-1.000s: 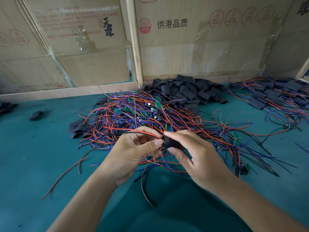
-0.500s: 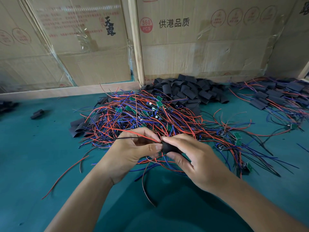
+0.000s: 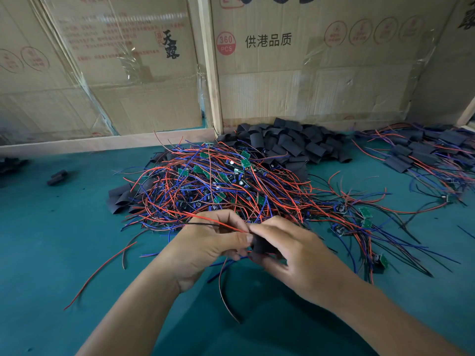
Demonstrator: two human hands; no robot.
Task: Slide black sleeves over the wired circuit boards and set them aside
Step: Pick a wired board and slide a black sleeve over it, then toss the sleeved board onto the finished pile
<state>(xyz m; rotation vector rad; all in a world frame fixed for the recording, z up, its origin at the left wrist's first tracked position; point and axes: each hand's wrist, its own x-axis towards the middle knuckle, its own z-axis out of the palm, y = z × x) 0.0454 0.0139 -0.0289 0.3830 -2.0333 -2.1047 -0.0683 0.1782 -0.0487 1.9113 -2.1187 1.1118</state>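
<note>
My right hand [image 3: 295, 253] grips a black sleeve [image 3: 261, 246] between thumb and fingers, low in front of me. My left hand [image 3: 208, 242] pinches the red and black wires [image 3: 205, 219] that run into the sleeve's left end; the board itself is hidden inside or behind my fingers. A tangled pile of wired circuit boards [image 3: 218, 183] with red, blue and black leads lies just beyond my hands. Loose black sleeves [image 3: 290, 142] are heaped behind it by the cardboard wall. Sleeved boards [image 3: 424, 155] lie at the far right.
The green table mat [image 3: 51, 253] spreads left and in front. Cardboard boxes [image 3: 282, 73] and a wooden frame [image 3: 210, 73] close off the back. A few flat sleeves [image 3: 120, 199] lie left of the pile, and a small black piece [image 3: 57, 176] sits further left.
Both hands have kept together on the sleeve and wires, shifting only slightly; the view has drifted a little.
</note>
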